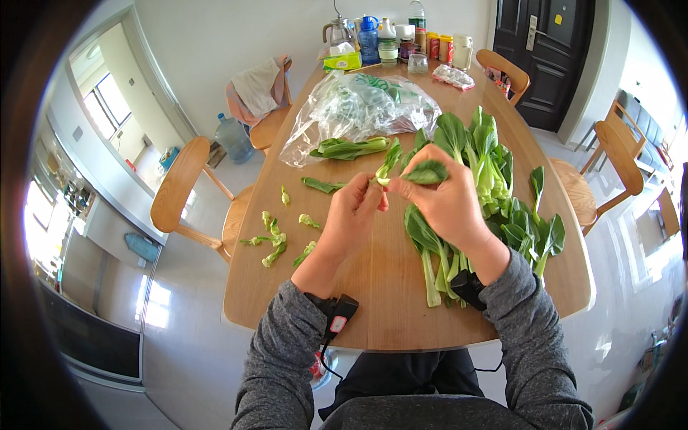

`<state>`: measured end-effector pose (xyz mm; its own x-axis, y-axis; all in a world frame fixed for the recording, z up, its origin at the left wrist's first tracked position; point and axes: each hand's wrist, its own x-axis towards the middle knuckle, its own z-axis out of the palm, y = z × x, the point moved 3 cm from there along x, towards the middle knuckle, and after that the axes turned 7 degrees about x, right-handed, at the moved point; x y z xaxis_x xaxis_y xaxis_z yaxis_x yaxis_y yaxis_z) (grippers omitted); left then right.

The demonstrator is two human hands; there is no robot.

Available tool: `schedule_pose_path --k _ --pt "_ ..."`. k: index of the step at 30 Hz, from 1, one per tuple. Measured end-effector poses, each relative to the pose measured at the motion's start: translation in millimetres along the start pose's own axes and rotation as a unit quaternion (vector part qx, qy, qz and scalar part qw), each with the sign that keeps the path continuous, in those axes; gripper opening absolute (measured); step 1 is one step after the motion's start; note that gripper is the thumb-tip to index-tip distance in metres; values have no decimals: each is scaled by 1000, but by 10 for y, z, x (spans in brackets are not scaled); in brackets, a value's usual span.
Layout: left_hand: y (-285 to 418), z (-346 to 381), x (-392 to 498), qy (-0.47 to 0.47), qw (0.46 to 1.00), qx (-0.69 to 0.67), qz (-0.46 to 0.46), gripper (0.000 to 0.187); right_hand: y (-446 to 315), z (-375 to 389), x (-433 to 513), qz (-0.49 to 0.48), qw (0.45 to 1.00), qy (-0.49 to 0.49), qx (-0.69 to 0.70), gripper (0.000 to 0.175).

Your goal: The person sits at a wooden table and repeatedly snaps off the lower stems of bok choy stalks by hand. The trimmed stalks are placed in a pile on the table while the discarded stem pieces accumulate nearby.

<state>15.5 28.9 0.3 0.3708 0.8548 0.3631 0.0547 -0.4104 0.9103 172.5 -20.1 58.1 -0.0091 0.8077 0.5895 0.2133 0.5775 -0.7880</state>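
Observation:
Above the middle of the wooden table (371, 301), my left hand (352, 209) grips the base of a small bok choy heart (391, 159), its leaves pointing up. My right hand (449, 199) pinches a bok choy leaf (427, 172) whose pale stalk meets the heart at my left fingertips. Loose bok choy leaves (430, 236) lie below my right hand, and more leaves (486, 161) are heaped to its right. Several trimmed bok choy cores (277, 237) are scattered left of my left hand. Beyond the hands lies a whole bok choy (352, 148). My fingers partly hide the heart's base.
A clear plastic bag (365, 105) spreads across the table behind the greens. At the far end stand a blue bottle (368, 40), a tissue pack (342, 61), cans (445, 48) and a glass (417, 63). Wooden chairs (180, 185) flank both sides.

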Motion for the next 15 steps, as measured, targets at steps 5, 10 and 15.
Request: schedule_pose_path --k 5,10,15 --pt "27 -10 -8 61 998 17 -15 19 -149 174 -133 -179 966 -63 -174 27" --pt "57 26 -26 69 997 6 -23 19 -145 140 -146 -194 961 -50 -189 30" --pt "-55 -67 11 78 993 66 -60 19 -228 179 -137 -140 976 -30 -163 24"
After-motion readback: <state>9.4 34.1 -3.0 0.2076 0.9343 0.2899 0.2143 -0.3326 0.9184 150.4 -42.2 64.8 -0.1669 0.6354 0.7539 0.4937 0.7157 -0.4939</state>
